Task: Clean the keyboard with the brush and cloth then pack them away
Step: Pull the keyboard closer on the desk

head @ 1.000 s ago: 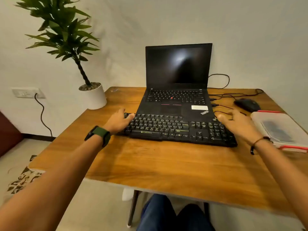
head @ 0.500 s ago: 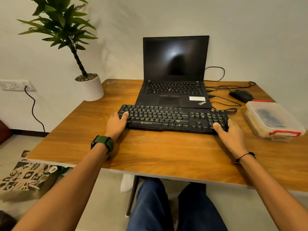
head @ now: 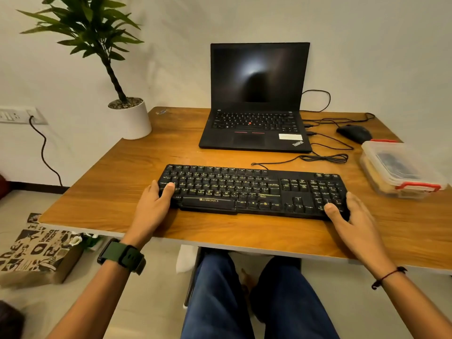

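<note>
1. One black keyboard (head: pixel 253 190) lies on the wooden table (head: pixel 137 167), near its front edge.
2. One open laptop (head: pixel 256 99), one mouse (head: pixel 354 133) and one lidded plastic box (head: pixel 398 167) sit behind and to the right; one potted plant (head: pixel 129 116) stands at the far left corner.
3. The left hand (head: pixel 154 206) grips the keyboard's left end, thumb on the keys.
4. The right hand (head: pixel 349 216) grips the right end likewise.
</note>
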